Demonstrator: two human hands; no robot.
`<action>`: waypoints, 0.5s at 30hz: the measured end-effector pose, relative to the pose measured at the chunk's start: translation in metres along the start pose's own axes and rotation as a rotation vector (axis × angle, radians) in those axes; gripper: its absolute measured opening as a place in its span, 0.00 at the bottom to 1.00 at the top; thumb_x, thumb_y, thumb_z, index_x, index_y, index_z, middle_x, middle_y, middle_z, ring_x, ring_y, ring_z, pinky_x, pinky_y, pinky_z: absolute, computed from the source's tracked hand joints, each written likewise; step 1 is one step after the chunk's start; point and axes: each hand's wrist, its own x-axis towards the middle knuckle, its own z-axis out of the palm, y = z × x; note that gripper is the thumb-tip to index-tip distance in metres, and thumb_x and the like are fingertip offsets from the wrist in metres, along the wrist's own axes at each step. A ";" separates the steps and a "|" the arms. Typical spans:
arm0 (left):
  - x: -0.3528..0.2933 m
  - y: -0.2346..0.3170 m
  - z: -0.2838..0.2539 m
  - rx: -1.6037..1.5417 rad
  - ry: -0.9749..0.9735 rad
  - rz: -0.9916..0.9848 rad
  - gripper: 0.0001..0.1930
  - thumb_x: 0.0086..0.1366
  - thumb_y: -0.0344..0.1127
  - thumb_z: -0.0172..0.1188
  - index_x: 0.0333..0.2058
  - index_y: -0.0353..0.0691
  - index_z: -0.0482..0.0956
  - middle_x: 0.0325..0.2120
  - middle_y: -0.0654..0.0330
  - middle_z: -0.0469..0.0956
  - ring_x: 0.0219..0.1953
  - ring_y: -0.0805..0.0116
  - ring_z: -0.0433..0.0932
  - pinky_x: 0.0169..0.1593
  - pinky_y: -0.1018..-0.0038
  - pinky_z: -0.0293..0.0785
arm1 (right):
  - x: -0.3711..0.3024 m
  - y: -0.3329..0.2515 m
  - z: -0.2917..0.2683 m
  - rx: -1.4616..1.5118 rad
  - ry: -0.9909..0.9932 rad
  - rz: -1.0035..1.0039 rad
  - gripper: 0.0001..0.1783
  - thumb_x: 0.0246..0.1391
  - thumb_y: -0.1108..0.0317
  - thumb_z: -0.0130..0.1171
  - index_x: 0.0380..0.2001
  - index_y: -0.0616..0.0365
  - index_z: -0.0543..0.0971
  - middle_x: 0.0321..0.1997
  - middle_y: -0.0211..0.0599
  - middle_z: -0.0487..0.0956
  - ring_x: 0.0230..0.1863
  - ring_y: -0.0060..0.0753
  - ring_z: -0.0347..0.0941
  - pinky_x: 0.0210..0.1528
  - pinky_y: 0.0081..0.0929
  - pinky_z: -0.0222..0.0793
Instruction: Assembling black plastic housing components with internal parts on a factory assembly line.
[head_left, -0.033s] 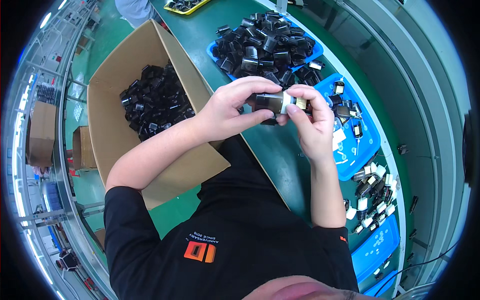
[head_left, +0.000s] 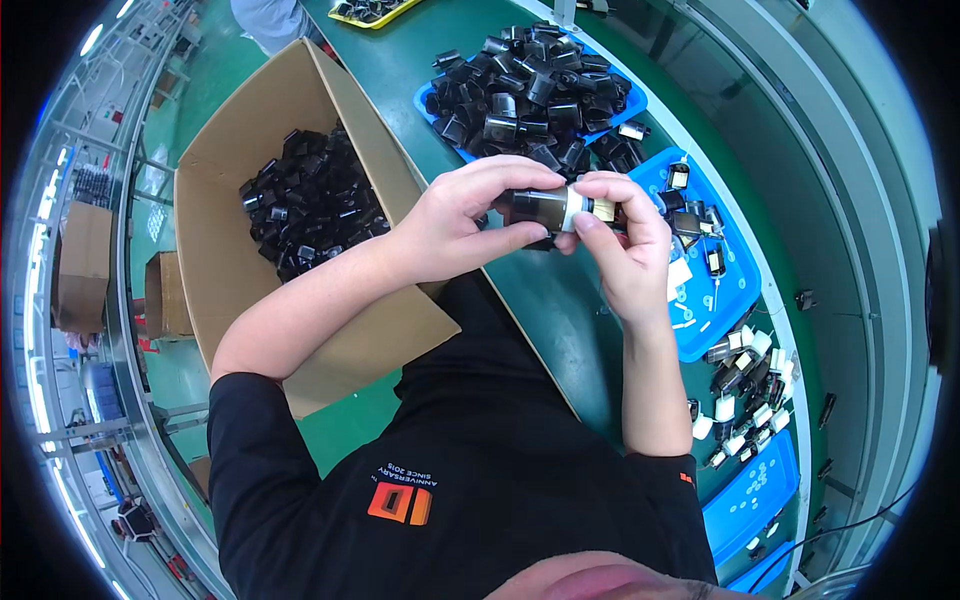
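In front of my chest, above the bench, my left hand [head_left: 445, 218] is closed round a dark see-through cylindrical cap [head_left: 538, 207]. My right hand [head_left: 632, 245] pinches the small part [head_left: 603, 209] at the cap's right end, a dark piece with a pale yellow band. Between the two sits a white ring [head_left: 573, 207], against the cap's rim. The cap lies sideways, and the fingers hide part of both pieces. I cannot tell how far the small part goes into the cap.
A cardboard box [head_left: 240, 110] of dark caps stands at my left. On the green bench [head_left: 425, 75], a blue tray [head_left: 637, 95] holds heaped caps; another blue tray [head_left: 735, 295] holds small parts and rings. Loose white-and-dark pieces [head_left: 745, 390] lie at right, beside a further blue tray [head_left: 730, 525].
My right hand and the small part have shifted very slightly to the right. Otherwise the scene looks the same.
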 end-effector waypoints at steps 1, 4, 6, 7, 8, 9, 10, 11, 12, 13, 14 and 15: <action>0.001 0.001 -0.002 0.064 -0.037 0.052 0.25 0.55 0.24 0.66 0.53 0.35 0.73 0.51 0.54 0.72 0.55 0.63 0.73 0.54 0.71 0.73 | 0.001 -0.001 -0.003 -0.002 -0.003 0.000 0.13 0.54 0.81 0.57 0.43 0.64 0.75 0.39 0.39 0.77 0.33 0.25 0.78 0.34 0.18 0.78; 0.006 0.006 0.004 -0.021 -0.016 0.019 0.25 0.55 0.24 0.66 0.53 0.34 0.74 0.49 0.53 0.74 0.53 0.64 0.74 0.53 0.72 0.73 | 0.002 0.004 -0.014 0.125 -0.038 0.037 0.14 0.51 0.82 0.59 0.42 0.64 0.75 0.40 0.40 0.76 0.30 0.25 0.78 0.31 0.19 0.78; 0.008 0.005 0.009 -0.034 -0.007 0.015 0.25 0.55 0.24 0.66 0.53 0.34 0.74 0.50 0.53 0.73 0.53 0.64 0.74 0.54 0.71 0.73 | 0.002 0.012 -0.016 0.196 -0.020 0.025 0.13 0.51 0.82 0.58 0.42 0.64 0.75 0.40 0.41 0.76 0.30 0.26 0.78 0.30 0.19 0.77; 0.007 0.004 0.009 -0.036 0.003 0.003 0.25 0.55 0.24 0.67 0.53 0.34 0.74 0.51 0.53 0.73 0.53 0.64 0.74 0.54 0.71 0.73 | 0.003 0.016 -0.015 0.281 -0.006 0.013 0.13 0.51 0.82 0.58 0.41 0.64 0.75 0.41 0.41 0.75 0.29 0.26 0.77 0.29 0.19 0.77; 0.006 0.002 0.008 -0.037 0.005 -0.002 0.25 0.55 0.24 0.67 0.53 0.34 0.74 0.51 0.53 0.73 0.53 0.64 0.74 0.54 0.71 0.73 | 0.005 0.018 -0.014 0.282 -0.006 0.017 0.13 0.51 0.82 0.58 0.41 0.64 0.75 0.41 0.41 0.75 0.29 0.26 0.77 0.29 0.19 0.77; 0.004 -0.001 0.007 -0.072 0.013 -0.020 0.25 0.55 0.24 0.66 0.53 0.34 0.74 0.51 0.53 0.73 0.53 0.64 0.74 0.55 0.71 0.72 | 0.008 0.021 -0.013 0.314 -0.021 0.021 0.13 0.50 0.83 0.58 0.41 0.63 0.75 0.42 0.42 0.75 0.28 0.26 0.77 0.28 0.18 0.76; 0.004 -0.002 0.006 -0.102 0.018 -0.033 0.25 0.55 0.24 0.66 0.54 0.35 0.74 0.51 0.53 0.73 0.53 0.64 0.74 0.55 0.71 0.72 | 0.009 0.022 -0.012 0.347 -0.035 0.017 0.13 0.50 0.84 0.58 0.40 0.63 0.75 0.42 0.43 0.75 0.27 0.26 0.77 0.28 0.18 0.75; 0.005 -0.003 0.004 -0.098 0.019 -0.035 0.25 0.55 0.24 0.66 0.54 0.35 0.74 0.51 0.53 0.73 0.53 0.64 0.74 0.55 0.71 0.72 | 0.011 0.022 -0.012 0.351 -0.037 0.016 0.13 0.50 0.84 0.58 0.40 0.63 0.75 0.42 0.43 0.75 0.27 0.26 0.77 0.28 0.18 0.75; 0.005 -0.002 0.001 -0.076 0.016 0.003 0.25 0.56 0.25 0.66 0.53 0.35 0.74 0.50 0.53 0.74 0.52 0.64 0.75 0.54 0.71 0.73 | 0.013 0.022 -0.011 0.350 -0.068 0.005 0.13 0.50 0.83 0.58 0.40 0.63 0.75 0.43 0.43 0.75 0.27 0.25 0.76 0.27 0.18 0.75; 0.006 0.003 0.000 -0.043 0.011 0.039 0.24 0.56 0.25 0.66 0.53 0.35 0.74 0.50 0.54 0.74 0.52 0.65 0.75 0.54 0.71 0.73 | 0.014 0.019 -0.012 0.356 -0.102 -0.011 0.12 0.50 0.82 0.59 0.40 0.63 0.76 0.43 0.43 0.74 0.28 0.25 0.76 0.27 0.17 0.74; 0.006 0.004 -0.005 0.056 -0.007 0.094 0.23 0.57 0.26 0.66 0.53 0.34 0.74 0.49 0.54 0.75 0.51 0.65 0.76 0.53 0.72 0.73 | 0.018 0.022 -0.011 0.333 -0.106 -0.023 0.12 0.50 0.80 0.59 0.40 0.63 0.75 0.43 0.42 0.74 0.27 0.25 0.75 0.26 0.17 0.74; 0.010 0.006 -0.007 0.162 -0.025 0.146 0.23 0.57 0.27 0.66 0.52 0.34 0.74 0.48 0.55 0.76 0.50 0.66 0.76 0.52 0.72 0.73 | 0.017 0.022 -0.014 0.315 -0.114 -0.040 0.12 0.50 0.79 0.60 0.40 0.63 0.75 0.43 0.42 0.74 0.27 0.24 0.75 0.26 0.17 0.73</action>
